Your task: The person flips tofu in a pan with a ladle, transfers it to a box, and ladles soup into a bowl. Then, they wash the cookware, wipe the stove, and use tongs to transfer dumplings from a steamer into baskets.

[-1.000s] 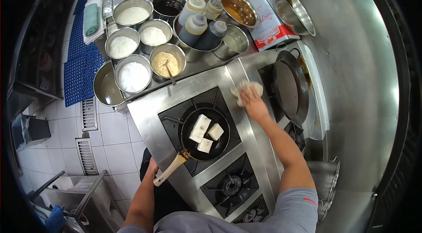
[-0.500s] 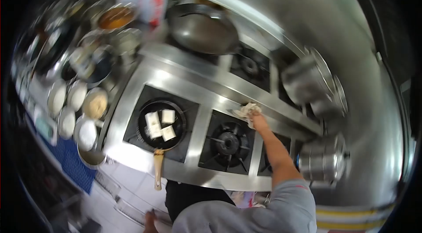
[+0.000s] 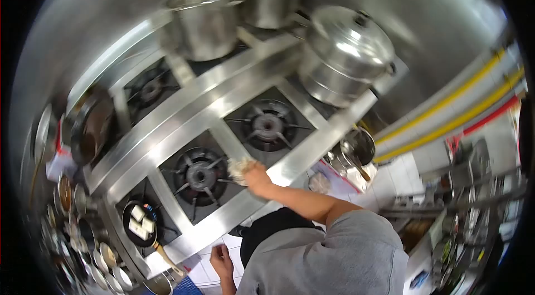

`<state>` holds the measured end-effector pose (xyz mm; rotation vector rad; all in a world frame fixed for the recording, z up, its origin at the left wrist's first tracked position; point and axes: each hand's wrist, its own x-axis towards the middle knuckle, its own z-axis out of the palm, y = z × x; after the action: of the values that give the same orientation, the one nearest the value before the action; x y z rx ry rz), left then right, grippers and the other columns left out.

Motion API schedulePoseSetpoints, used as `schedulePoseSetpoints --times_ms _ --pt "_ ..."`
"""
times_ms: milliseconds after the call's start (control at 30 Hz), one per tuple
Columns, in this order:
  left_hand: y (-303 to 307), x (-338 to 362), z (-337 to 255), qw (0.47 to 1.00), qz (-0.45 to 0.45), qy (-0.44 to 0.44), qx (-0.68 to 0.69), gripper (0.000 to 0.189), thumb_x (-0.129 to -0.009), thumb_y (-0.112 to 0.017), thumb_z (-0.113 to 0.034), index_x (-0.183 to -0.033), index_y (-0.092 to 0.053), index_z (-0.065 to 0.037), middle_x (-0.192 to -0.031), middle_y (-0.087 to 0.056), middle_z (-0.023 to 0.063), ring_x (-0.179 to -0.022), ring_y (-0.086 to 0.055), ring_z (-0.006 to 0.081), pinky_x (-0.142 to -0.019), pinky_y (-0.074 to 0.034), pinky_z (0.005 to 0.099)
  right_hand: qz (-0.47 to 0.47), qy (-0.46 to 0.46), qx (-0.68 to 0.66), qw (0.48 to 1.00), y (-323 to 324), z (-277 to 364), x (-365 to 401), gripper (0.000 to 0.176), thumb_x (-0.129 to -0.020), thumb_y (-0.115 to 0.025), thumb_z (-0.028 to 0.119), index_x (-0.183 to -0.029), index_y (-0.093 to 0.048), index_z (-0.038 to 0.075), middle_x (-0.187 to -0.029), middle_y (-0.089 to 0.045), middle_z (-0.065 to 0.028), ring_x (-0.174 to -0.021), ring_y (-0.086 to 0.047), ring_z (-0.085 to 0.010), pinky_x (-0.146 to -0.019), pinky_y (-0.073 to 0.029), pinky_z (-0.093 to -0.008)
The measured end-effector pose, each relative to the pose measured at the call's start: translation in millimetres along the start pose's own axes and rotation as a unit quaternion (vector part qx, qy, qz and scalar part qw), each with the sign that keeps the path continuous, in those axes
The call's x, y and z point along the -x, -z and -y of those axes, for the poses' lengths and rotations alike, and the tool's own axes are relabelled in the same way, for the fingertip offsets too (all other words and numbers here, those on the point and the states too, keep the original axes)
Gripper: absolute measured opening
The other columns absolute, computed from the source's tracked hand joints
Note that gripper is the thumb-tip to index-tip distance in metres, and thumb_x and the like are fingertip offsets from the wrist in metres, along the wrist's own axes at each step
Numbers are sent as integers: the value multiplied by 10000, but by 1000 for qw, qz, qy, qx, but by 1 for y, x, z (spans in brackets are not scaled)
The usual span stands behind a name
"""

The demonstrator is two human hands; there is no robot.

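Observation:
My right hand (image 3: 259, 179) is closed on a crumpled pale cloth (image 3: 238, 171). The cloth lies against the steel strip of the stove top (image 3: 223, 138), between the middle burner (image 3: 199, 176) and the right front burner (image 3: 267, 126). My left hand (image 3: 222, 261) hangs low in front of the stove, its fingers curled in with nothing showing in them. To the left, on the front burner, rests a black frying pan (image 3: 134, 239) with a wooden handle. Several white blocks (image 3: 140, 225) lie inside it.
A lidded steel steamer pot (image 3: 345, 58) stands at the stove's right end. Two tall pots (image 3: 203, 25) occupy the back, and a dark wok (image 3: 89, 128) the back left. Bowls (image 3: 106, 253) crowd the lower left. Right of the stove is a pan (image 3: 356, 147) with a ladle.
My view has swung to the right, bringing the steamer pot and side shelves into sight. My right hand has drawn the cloth from behind the middle burner to the strip on its right.

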<state>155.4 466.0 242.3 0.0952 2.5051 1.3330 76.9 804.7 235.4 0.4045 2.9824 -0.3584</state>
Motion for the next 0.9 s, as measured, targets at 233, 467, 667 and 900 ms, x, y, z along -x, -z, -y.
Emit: schedulePoseSetpoints --times_ms 233,467,667,900 --pt "-122 -64 -188 969 104 -214 -71 179 -914 -600 -138 -999 -613 19 -768 -617 38 -674 -561 109 -624 -455 256 -207 24 -289 934 38 -123 119 482 -784 -596 100 -1260 -522 82 -1218 -531 -192 -1107 -516 -367 -931 -416 -456" --pt "-207 -97 -390 866 114 -472 -124 150 -904 -582 -86 -1002 -620 21 -908 -626 99 -774 -565 179 -731 -468 309 -298 -426 -182 835 -24 -402 251 135 -798 -561 93 -883 -647 33 -863 -635 -198 -864 -596 -377 -778 -487 -471" --pt "-293 -88 -601 771 132 -596 -181 337 -895 -590 -98 -1219 -569 -9 -1192 -594 116 -1073 -549 217 -894 -423 327 -229 -539 -338 737 -86 -539 231 248 -825 -581 251 -891 -696 42 -901 -667 -242 -889 -652 -383 -825 -507 -464" --pt "-415 -113 -748 755 176 -590 -228 435 -927 -576 -200 -1336 -504 -72 -1388 -485 149 -1259 -478 276 -1000 -396 352 -312 -600 -584 450 -113 -594 112 685 -780 -719 269 -1345 -453 -12 -1296 -558 -164 -1179 -532 -300 -1010 -398 -383"
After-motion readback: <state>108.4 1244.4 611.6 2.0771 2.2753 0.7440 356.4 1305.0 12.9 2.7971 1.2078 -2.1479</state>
